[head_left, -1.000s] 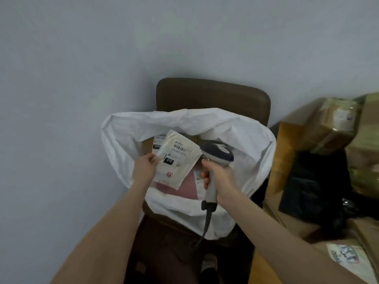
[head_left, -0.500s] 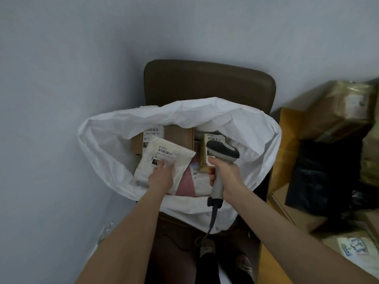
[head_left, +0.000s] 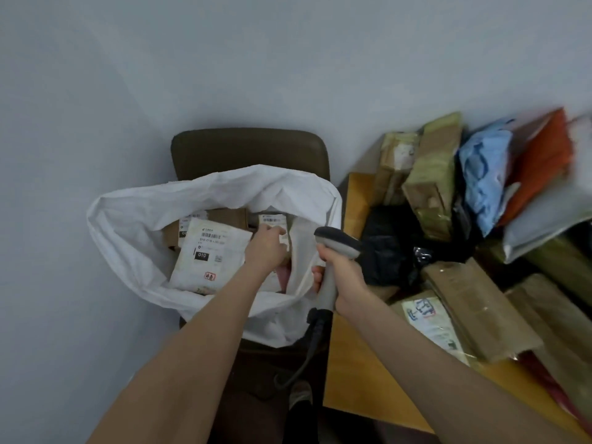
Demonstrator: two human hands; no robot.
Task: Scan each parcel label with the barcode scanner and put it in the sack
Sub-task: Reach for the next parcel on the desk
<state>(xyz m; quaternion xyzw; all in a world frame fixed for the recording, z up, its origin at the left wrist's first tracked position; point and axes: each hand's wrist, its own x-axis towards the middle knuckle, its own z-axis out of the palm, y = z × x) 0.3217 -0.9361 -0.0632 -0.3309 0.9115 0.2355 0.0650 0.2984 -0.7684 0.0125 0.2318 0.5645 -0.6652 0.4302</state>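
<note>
The sack (head_left: pixel 128 225) gapes upward on the chair (head_left: pixel 250 149). The left hand (head_left: pixel 267 248) fills the mouth's right half, leaving the left half free above a flat parcel (head_left: pixel 208 261). The right hand (head_left: pixel 347 277), gripping the barcode scanner (head_left: pixel 336 241), blocks the right rim. Piled parcels (head_left: pixel 432 187) crowd the bench (head_left: pixel 358 373).

White sack (head_left: pixel 134 219): matt, crumpled plastic-like sheet. Grey scanner (head_left: pixel 338 241): smooth plastic. Wooden bench (head_left: pixel 360 363): smooth, orange-toned finish.

Parcel (head_left: pixel 208 254) now loose in sack (head_left: pixel 128 225)
</note>
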